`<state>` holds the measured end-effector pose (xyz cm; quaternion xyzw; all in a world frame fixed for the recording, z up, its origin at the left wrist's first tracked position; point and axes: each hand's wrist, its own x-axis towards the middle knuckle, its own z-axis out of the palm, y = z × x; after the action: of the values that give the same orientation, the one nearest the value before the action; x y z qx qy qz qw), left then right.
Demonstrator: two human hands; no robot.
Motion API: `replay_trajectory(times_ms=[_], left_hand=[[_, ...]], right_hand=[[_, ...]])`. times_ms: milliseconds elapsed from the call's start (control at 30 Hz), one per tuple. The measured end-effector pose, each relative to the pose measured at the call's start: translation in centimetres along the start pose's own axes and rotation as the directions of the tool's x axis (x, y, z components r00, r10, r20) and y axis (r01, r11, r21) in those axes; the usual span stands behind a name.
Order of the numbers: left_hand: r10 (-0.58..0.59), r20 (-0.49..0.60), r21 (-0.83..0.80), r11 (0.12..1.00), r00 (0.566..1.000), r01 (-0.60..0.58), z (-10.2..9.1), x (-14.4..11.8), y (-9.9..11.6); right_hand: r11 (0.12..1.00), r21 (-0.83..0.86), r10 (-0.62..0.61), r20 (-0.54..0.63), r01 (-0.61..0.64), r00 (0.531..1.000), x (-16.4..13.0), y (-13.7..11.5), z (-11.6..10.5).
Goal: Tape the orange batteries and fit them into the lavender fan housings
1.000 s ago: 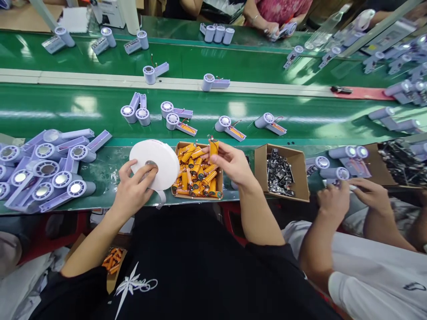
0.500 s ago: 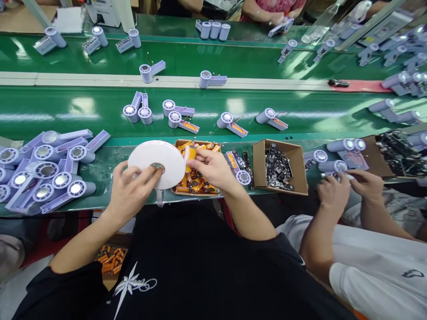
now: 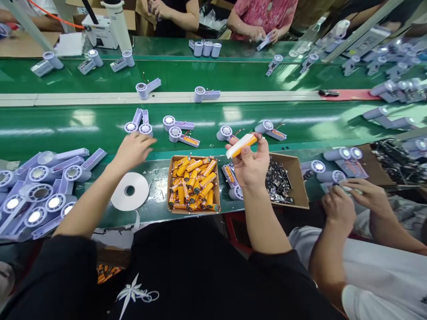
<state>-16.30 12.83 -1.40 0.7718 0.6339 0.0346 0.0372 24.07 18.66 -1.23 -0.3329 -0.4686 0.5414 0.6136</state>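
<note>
While the right hand [image 3: 252,165] holds one orange battery [image 3: 246,146] up above the worktable [image 3: 158,191], towards its far edge, the left hand [image 3: 133,149] is out over that same edge, just beside two lilac housings [image 3: 146,129] on the belt [image 3: 187,112]. The right thumb and fingers are wrapped round the battery, which tilts with its white strip [image 3: 238,146] showing. The left fingers are loosely parted, nothing seen between them; from where I stand I can't tell whether they touch a housing. By the worktable's near edge the tape roll [image 3: 140,191] lies flat, its loose end [image 3: 137,220] hanging over, and to its right sits the carton [image 3: 193,212] full of more batteries [image 3: 193,182]. I'd judge the step in hand to be bringing battery and housing together. The next move seems to call for closing the left fingers on one housing's round end, and holding the battery clear of its strip.
</note>
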Motion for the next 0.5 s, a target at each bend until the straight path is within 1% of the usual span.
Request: replay_trajectory(times_ms=[33, 67, 100, 133, 167, 200, 233, 267, 333, 400, 500], left_hand=[[0.035, -0.008, 0.027, 0.999, 0.999, -0.034, -0.1, 4.5, 0.3], [0.077, 0.005, 0.051, 0.996, 0.997, -0.077, -0.1, 8.8, 0.7], [0.135, 0.078, 0.096, 0.985, 0.988, -0.142, 0.1, 12.7, 1.0], [0.168, 0.163, 0.116, 0.975, 0.972, -0.188, 0.3, 15.9, 1.2], [0.185, 0.253, 0.133, 0.966, 0.950, -0.223, 0.7, 18.6, 1.2], [0.187, 0.331, 0.143, 0.959, 0.925, -0.245, 1.1, 20.6, 1.2], [0.184, 0.378, 0.146, 0.956, 0.907, -0.255, 1.5, 22.0, 0.9], [0.190, 0.394, 0.144, 0.953, 0.899, -0.265, 1.9, 23.0, 0.6], [0.212, 0.373, 0.126, 0.953, 0.903, -0.276, 2.7, 24.1, 0.0], [0.210, 0.349, 0.097, 0.961, 0.913, -0.258, 3.2, 24.7, -0.5], [0.162, 0.359, 0.054, 0.980, 0.919, -0.194, 3.4, 25.4, -0.9]], right_hand=[[1.000, -0.003, -0.009, 0.026, 0.009, 1.000, 0.4, 0.2, 0.5], [1.000, -0.007, -0.020, 0.053, 0.020, 0.998, 1.0, 0.3, 1.0], [0.999, -0.013, -0.030, 0.082, 0.031, 0.996, 1.5, 0.3, 1.4], [0.999, -0.019, -0.039, 0.111, 0.041, 0.993, 1.9, 0.1, 1.7], [0.998, -0.027, -0.046, 0.139, 0.050, 0.989, 2.4, -0.1, 1.8], [0.997, -0.041, -0.051, 0.166, 0.058, 0.985, 2.9, -0.2, 1.8], [0.996, -0.062, -0.054, 0.192, 0.067, 0.980, 3.4, -0.2, 1.8], [0.993, -0.089, -0.057, 0.216, 0.078, 0.975, 4.0, 0.0, 1.8], [0.983, -0.154, -0.060, 0.266, 0.104, 0.962, 5.9, 1.2, 1.9], [0.965, -0.228, -0.055, 0.319, 0.133, 0.946, 8.7, 3.3, 2.5], [0.915, -0.361, -0.010, 0.424, 0.179, 0.905, 13.5, 7.5, 4.5]])
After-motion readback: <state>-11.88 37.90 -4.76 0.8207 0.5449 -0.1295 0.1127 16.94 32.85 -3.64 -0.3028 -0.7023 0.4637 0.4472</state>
